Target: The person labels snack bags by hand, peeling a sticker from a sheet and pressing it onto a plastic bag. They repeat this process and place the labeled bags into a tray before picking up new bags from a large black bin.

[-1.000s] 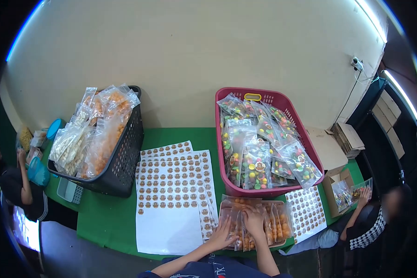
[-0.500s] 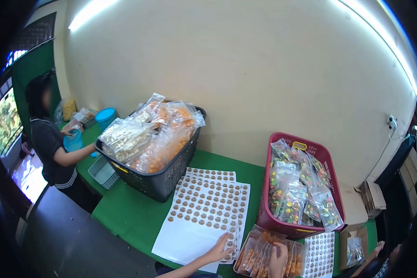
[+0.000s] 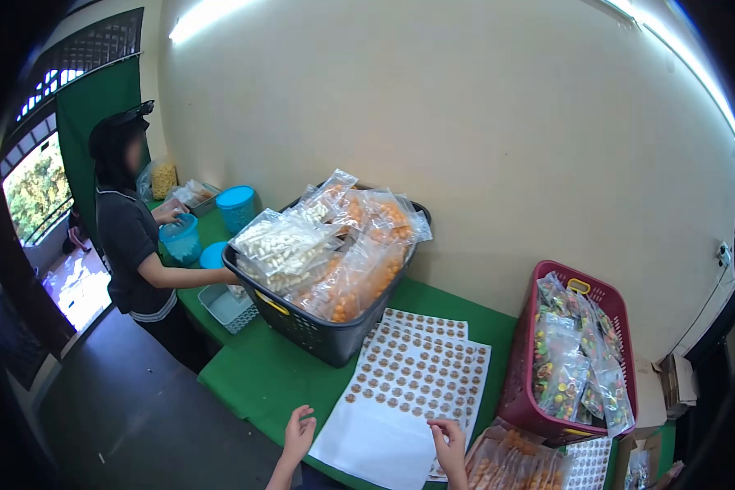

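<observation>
My left hand is raised beside the left edge of a sheet of round brown stickers, its fingers loosely bent and apart, holding nothing I can see. Over the sheet's lower right part is my right hand, thumb and fingertips pinched together. Whatever may be between those fingertips is too small to make out. The lower part of the top sheet is bare white; rows of stickers cover its upper part. Just right of my right hand, clear packets of orange snacks fill a tray.
A dark basket piled with white and orange snack packets stands behind the sheets. At right is a maroon basket of colourful packets, with another sticker sheet and a cardboard box nearby. At left, a co-worker reaches among blue tubs.
My right hand has left the snack packets and moved left over the sticker sheet. My left hand has lifted off the sheet to its left side. The view has turned leftward.
</observation>
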The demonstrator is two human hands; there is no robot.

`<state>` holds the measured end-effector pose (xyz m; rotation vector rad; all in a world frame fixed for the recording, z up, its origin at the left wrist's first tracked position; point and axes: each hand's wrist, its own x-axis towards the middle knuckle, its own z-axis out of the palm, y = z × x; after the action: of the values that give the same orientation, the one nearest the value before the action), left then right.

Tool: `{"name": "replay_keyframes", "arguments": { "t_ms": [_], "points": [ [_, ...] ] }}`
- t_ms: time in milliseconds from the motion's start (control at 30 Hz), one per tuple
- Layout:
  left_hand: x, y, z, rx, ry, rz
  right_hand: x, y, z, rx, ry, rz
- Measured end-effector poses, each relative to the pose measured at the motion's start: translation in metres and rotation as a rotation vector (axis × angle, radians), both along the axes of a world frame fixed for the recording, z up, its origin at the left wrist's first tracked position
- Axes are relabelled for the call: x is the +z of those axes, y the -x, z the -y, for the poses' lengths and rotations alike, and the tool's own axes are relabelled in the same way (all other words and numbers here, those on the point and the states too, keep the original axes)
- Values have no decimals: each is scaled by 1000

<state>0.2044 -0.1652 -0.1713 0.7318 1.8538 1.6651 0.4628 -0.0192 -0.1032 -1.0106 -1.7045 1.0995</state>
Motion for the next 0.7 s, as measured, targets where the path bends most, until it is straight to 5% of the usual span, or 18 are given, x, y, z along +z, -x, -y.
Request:
{"name": "replay_keyframes", "arguments": {
  "t_ms": [500,600,700],
  "points": [
    [21,134,-32,-207,-108,-68,98,192,-12,225,-192,14],
    [15,163,-23,-197,-90,-62,114,237,-16,124,-638,290],
    [15,187,-16,-194,-71,-68,102,272,-23,-5,-655,499]
  ]
}}
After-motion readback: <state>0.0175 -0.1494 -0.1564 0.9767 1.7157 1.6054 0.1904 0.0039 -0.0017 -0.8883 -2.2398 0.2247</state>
